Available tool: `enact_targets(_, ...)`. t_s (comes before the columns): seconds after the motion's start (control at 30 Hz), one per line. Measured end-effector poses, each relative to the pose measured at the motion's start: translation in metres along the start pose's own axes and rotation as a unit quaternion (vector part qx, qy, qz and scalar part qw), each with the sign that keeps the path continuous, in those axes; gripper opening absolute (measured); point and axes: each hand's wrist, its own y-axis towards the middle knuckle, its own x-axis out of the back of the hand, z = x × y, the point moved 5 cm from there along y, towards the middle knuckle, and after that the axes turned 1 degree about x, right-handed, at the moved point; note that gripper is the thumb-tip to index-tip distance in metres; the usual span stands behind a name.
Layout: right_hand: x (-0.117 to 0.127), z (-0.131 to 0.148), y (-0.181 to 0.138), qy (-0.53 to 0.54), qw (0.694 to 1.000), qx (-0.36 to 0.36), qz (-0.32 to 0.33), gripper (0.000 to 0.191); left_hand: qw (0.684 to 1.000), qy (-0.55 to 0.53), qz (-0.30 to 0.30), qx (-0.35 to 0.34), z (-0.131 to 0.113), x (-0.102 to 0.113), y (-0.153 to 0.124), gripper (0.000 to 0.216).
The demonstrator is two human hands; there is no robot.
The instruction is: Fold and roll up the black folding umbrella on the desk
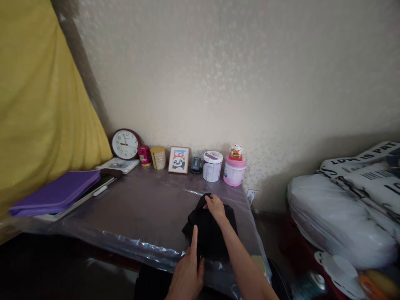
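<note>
Pinching a fold at the far side of the black cloth (210,235), the right hand (215,207) has its fingers drawn together on the fabric. The left hand (188,268) is at the near edge, index finger straight over the cloth, thumb spread away from it; the remaining fingers are hard to make out. The cloth lies bunched on the right part of the table (146,204), which is covered in clear plastic.

Beyond it, toward the wall, stand a white tub (212,168) with a purple-marked lid and, just beside it, a pink tub (234,175), also lidded, bearing a cat figurine (236,152) on top. Further left, past a framed panda picture (178,160), are a ribbed jar (158,159) under a yellow lid and a crimson canister (144,156), near the wall clock (125,144). Walls and lids hide whatever these containers hold. Off the table at right, a bulging white plastic bag (331,216) has unclear contents; a blurred can (316,281) sits lower down.
</note>
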Motion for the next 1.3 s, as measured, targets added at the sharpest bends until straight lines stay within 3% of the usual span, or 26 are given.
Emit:
enact_targets(0.23, 0.003, 0.014, -0.014, 0.001, 0.999, 0.035, -0.002, 0.029, 0.995, 0.092, 0.047, 0.008, -0.001, -0.002, 0.008, 0.063)
enact_targets(0.33, 0.006, 0.023, -0.039, 0.038, 0.989, 0.142, -0.004, 0.024, 0.995, 0.093, 0.041, 0.007, 0.002, -0.003, 0.010, 0.064)
enact_targets(0.43, 0.008, 0.028, -0.079, 0.063, 0.959, 0.276, -0.020, 0.022, 0.996, 0.088, 0.034, 0.011, 0.006, -0.005, 0.012, 0.063)
enact_targets(0.53, 0.004, 0.025, -0.109, 0.034, 0.936, 0.351, -0.001, 0.025, 0.995, 0.087, 0.039, 0.015, 0.012, -0.009, 0.012, 0.063)
enact_targets(0.6, 0.000, 0.021, -0.113, 0.002, 0.925, 0.379, 0.008, 0.027, 0.996, 0.079, 0.040, 0.008, 0.015, -0.011, 0.012, 0.063)
enact_targets(0.7, -0.003, 0.015, -0.092, -0.037, 0.924, 0.380, 0.000, 0.026, 0.998, 0.060, 0.031, 0.005, 0.017, -0.011, 0.012, 0.065)
enact_targets(0.83, -0.004, 0.001, -0.041, -0.074, 0.933, 0.353, -0.017, 0.026, 0.998, 0.043, 0.036, 0.009, 0.017, -0.010, 0.013, 0.066)
enact_targets(1.0, 0.010, -0.009, 0.004, -0.132, 0.950, 0.274, -0.071, 0.029, 0.999, 0.019, 0.039, 0.002, 0.018, -0.010, 0.014, 0.067)
enact_targets(1.07, 0.018, -0.002, 0.000, -0.131, 0.950, 0.264, -0.101, 0.029, 0.999, 0.013, 0.041, 0.001, 0.019, -0.011, 0.014, 0.067)
enact_targets(1.13, 0.019, 0.010, -0.019, -0.103, 0.943, 0.302, -0.094, 0.028, 0.999, 0.017, 0.041, 0.008, 0.019, -0.011, 0.015, 0.066)
enact_targets(1.2, 0.011, 0.022, -0.045, -0.075, 0.929, 0.361, -0.037, 0.026, 0.999, 0.019, 0.042, 0.016, 0.019, -0.010, 0.015, 0.066)
enact_targets(1.3, -0.002, 0.022, -0.069, -0.072, 0.919, 0.387, 0.030, 0.024, 0.998, 0.008, 0.047, 0.034, 0.019, -0.009, 0.015, 0.065)
